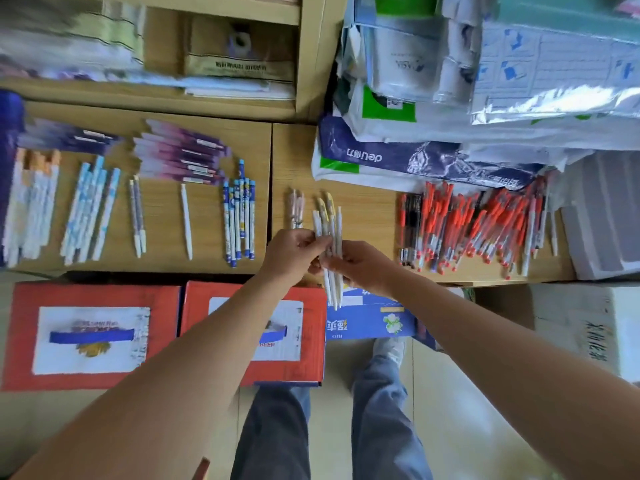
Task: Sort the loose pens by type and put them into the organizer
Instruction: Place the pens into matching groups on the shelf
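Head view: our left hand (294,252) and right hand (358,268) both pinch a bundle of white pens (334,226) over the near edge of the table (367,220); light, stiff, slippery barrels, we judge, best gripped mid-length.

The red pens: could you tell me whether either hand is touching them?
No, the red pens lie in a pile at the right, while the left hand and right hand hold white pens.

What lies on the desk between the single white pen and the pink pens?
A group of blue-capped patterned pens lies there, shown in the head view.
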